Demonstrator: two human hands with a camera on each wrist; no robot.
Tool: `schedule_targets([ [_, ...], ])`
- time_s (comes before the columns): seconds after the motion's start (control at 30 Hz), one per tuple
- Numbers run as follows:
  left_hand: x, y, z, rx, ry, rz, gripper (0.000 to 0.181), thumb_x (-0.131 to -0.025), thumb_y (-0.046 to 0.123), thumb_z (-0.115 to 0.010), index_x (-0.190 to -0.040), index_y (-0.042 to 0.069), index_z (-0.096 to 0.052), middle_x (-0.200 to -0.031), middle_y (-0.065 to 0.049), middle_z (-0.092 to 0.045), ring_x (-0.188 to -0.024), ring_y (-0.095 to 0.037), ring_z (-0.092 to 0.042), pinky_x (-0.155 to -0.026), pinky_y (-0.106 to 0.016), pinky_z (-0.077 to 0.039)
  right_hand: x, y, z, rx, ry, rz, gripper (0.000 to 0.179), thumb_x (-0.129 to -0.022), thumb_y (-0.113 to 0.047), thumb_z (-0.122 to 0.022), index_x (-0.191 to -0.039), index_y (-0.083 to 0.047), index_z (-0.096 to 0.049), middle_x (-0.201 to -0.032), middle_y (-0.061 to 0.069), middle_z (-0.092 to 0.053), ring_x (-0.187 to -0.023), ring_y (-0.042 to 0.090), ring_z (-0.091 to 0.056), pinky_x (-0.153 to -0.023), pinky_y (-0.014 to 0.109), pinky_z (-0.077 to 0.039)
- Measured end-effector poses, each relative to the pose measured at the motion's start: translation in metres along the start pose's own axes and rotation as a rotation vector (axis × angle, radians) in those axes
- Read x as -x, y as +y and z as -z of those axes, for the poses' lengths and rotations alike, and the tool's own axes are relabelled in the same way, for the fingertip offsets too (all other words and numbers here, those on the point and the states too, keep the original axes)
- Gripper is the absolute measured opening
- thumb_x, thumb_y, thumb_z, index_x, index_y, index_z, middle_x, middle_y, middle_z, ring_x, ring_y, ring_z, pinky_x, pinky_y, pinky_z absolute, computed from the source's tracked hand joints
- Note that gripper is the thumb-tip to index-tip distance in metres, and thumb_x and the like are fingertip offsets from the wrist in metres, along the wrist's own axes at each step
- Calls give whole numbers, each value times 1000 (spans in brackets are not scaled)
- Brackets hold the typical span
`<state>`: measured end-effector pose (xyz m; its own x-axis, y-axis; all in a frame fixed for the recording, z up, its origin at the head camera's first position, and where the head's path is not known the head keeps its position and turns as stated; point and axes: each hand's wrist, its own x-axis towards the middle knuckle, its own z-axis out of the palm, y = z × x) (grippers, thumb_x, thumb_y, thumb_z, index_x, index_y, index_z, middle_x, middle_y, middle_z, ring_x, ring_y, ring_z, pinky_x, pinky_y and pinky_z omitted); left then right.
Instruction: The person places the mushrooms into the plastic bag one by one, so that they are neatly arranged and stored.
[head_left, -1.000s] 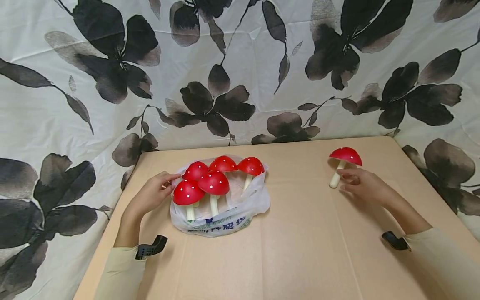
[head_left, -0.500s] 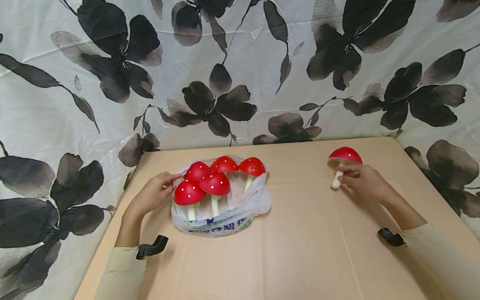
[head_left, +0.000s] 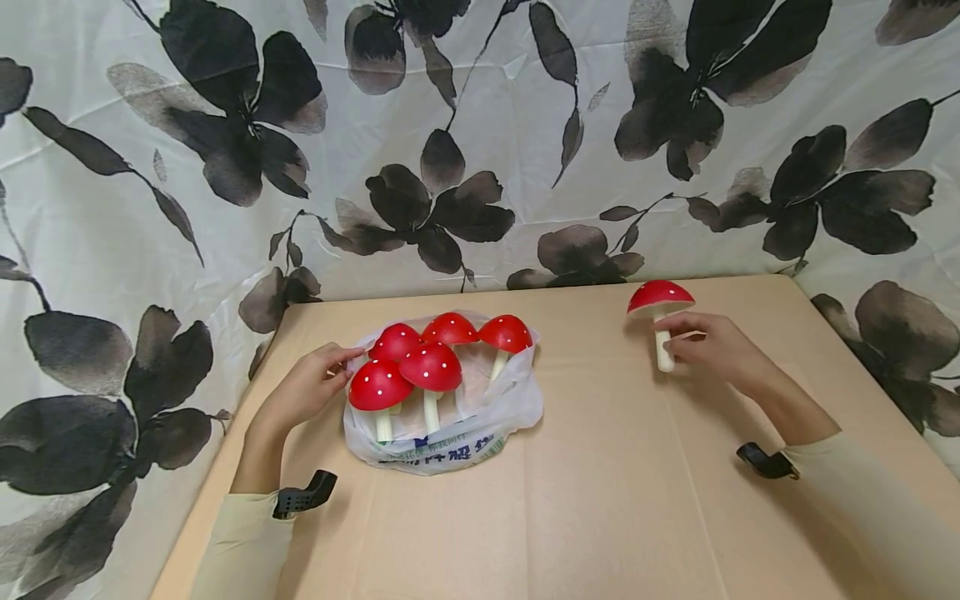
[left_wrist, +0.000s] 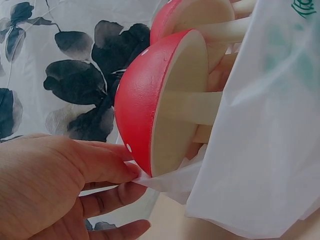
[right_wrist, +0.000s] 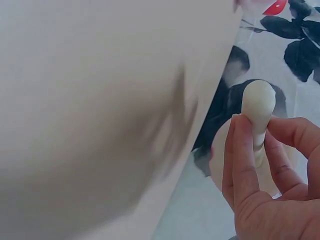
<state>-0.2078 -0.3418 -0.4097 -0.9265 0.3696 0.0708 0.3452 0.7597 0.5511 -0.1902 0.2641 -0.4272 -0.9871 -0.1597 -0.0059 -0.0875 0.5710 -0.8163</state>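
Observation:
A white plastic bag [head_left: 517, 408] with printed lettering lies on the left of the table, its mouth spread around several red toy mushrooms [head_left: 431, 367] with white dots and pale stems. At the bag's left edge my left hand [head_left: 303, 387] pinches the thin plastic between thumb and fingers, close below one red cap [left_wrist: 137, 105] in the left wrist view. Far to the right, my right hand [head_left: 712, 346] grips another toy mushroom [head_left: 660, 297] by its stem, cap upward. In the right wrist view, fingertips and thumb close around that pale stem [right_wrist: 259, 100].
The light wooden table [head_left: 585, 500] reaches back to a white cloth [head_left: 555, 150] printed with dark flowers. Black straps [head_left: 303, 494] with small devices sit on both wrists. Bare tabletop lies between the bag and the right hand.
My right hand has closed its grip on the single mushroom's stem, raised it more upright and shifted it left. My left hand stays at the bag's edge.

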Motion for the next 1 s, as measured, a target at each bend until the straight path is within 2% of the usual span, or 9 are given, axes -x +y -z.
schedule_targets([
  [0.37,-2,3,-1,0,2,6,39,-92,-6,-63,-131,-4,-65,-97,-11,-62,-93,-27,-60,-73,-19,-53,-22,-34,-20,-98,-19,82,35,-97,-11,-67,-131,-1,-65,-140,15,-53,-96,20,-67,-79,25,-58],
  [0.57,-4,3,-2,10,0,10,39,-92,-6,-64,-132,-5,-64,-101,-13,-64,-95,-28,-61,-75,-17,-52,-35,-50,-35,-184,-52,142,35,-96,-6,-67,-130,2,-65,-136,16,-57,-92,18,-70,-81,24,-58],
  [0.77,-5,4,-2,10,1,9,39,-92,-6,-64,-131,-5,-64,-99,-12,-64,-94,-28,-61,-75,-18,-53,-46,-63,-45,-225,-86,174,36,-96,-5,-67,-132,0,-65,-134,15,-60,-90,16,-70,-81,24,-58],
  [1.0,-6,5,-2,9,-2,19,40,-93,-5,-65,-133,-4,-64,-98,-11,-63,-93,-26,-59,-73,-19,-53,-57,-78,-59,-276,-139,215,36,-96,-2,-65,-132,-1,-65,-133,18,-60,-95,26,-69,-79,33,-60],
])
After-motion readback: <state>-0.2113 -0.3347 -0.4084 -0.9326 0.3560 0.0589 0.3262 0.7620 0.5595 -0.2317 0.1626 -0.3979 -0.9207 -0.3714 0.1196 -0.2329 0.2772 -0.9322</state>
